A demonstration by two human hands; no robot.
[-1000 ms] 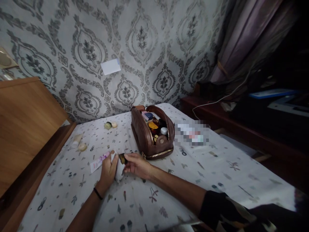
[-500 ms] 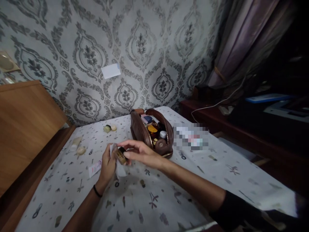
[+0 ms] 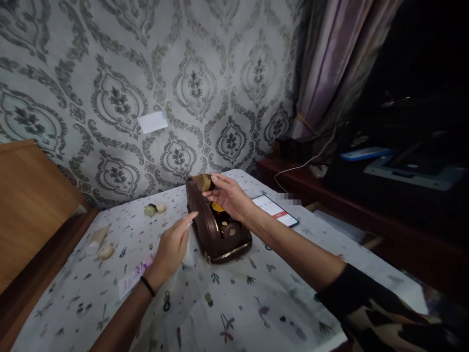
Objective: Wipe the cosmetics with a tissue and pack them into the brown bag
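Between the fingertips of my right hand point(image 3: 230, 195) is a small brownish-gold bottle point(image 3: 205, 183) with a dark cap, tilted over the back of a brown cosmetic bag point(image 3: 205, 222). The bag stands unzipped, with a yellow-topped item point(image 3: 218, 207) visible inside; my right hand hides much of its other contents. My left hand point(image 3: 172, 249) is closed on a thin white tissue point(image 3: 188, 252), which hangs down by the bag's near left side. A pink-and-white packet point(image 3: 135, 277) lies beside my left wrist.
Left on the patterned sheet are a tube point(image 3: 97, 240), a round cream-coloured item point(image 3: 106, 252) and small round containers point(image 3: 151, 210). A lit phone point(image 3: 276, 211) lies right of the bag. A wooden panel point(image 3: 36, 186) borders the left, a dark red ledge point(image 3: 269, 171) the right.
My right hand has carried the bottle away from the tissue, up and over the bag. The left hand keeps the tissue. The view has shifted right.
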